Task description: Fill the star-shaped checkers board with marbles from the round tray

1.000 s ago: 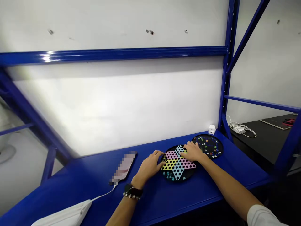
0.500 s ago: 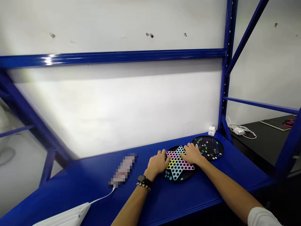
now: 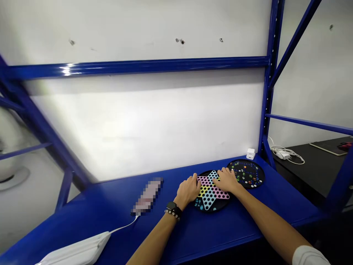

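So there's a blue table (image 3: pixel 209 233) with two round black trays near its right end: the near tray (image 3: pixel 220 206) and, just beyond it on the right, the far tray (image 3: pixel 251 174). The star board (image 3: pixel 210 193) lies over the near one, so I'd call that bit more or less done, though I can't tell if it's seated properly. Its visible holes look dark, and the marbles (image 3: pixel 245 167) are over in the far tray, so filling the board looks unstarted to me. Pose-wise, both forearms reach in from the bottom edge. The left hand (image 3: pixel 189 189) is half curled at the board's left side, thumb over the edge. The right hand (image 3: pixel 227 181) is bent loosely over its upper right, palm down. Both seem to touch the board, but the fingertips are partly hidden, so can't tell if either's really gripping.
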The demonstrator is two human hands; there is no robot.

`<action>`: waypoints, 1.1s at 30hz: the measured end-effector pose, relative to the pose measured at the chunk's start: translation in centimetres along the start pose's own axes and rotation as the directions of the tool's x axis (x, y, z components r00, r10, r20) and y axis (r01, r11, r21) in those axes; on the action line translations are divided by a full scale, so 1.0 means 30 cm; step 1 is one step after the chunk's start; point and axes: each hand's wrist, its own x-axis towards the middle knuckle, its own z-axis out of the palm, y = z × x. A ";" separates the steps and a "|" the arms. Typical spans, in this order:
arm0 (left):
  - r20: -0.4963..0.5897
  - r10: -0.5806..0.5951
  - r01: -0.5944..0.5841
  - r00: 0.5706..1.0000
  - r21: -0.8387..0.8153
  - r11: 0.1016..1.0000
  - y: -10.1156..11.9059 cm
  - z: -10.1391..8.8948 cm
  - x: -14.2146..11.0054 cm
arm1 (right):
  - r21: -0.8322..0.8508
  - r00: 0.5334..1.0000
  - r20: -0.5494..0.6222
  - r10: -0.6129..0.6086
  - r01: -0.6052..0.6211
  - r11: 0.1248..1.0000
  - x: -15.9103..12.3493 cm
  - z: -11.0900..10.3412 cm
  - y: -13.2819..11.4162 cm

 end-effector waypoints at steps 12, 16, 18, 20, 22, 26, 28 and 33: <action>0.089 0.050 -0.053 0.995 0.029 0.998 -0.004 -0.020 -0.002 | 0.000 1.000 0.014 -0.009 0.009 1.000 -0.004 -0.009 0.000; 0.111 0.066 -0.069 0.992 0.021 0.997 -0.009 -0.027 -0.002 | 0.000 1.000 0.004 -0.006 0.006 1.000 -0.005 -0.007 0.000; 0.114 0.069 -0.073 0.991 0.027 0.997 -0.011 -0.031 -0.005 | 0.002 1.000 0.008 -0.003 0.003 1.000 -0.005 -0.007 -0.001; 0.116 0.075 -0.080 0.990 0.036 0.996 -0.012 -0.034 -0.010 | 0.002 1.000 0.007 -0.002 0.002 1.000 -0.005 -0.006 -0.001; 0.111 0.062 -0.067 0.992 0.045 0.997 -0.013 -0.033 -0.015 | 0.002 1.000 0.004 -0.003 0.003 1.000 -0.004 -0.005 0.000; 0.068 0.013 -0.016 0.998 0.034 0.999 -0.016 -0.025 -0.020 | -0.003 1.000 0.003 -0.004 0.004 1.000 -0.002 -0.005 0.005; 0.046 -0.007 0.006 0.999 0.009 1.000 -0.016 -0.021 -0.019 | -0.006 1.000 0.009 -0.006 0.006 1.000 -0.001 -0.008 0.007; 0.043 -0.054 0.056 0.998 -0.033 0.998 -0.018 -0.016 -0.011 | 0.003 0.999 0.034 -0.011 0.011 1.000 -0.002 -0.015 0.007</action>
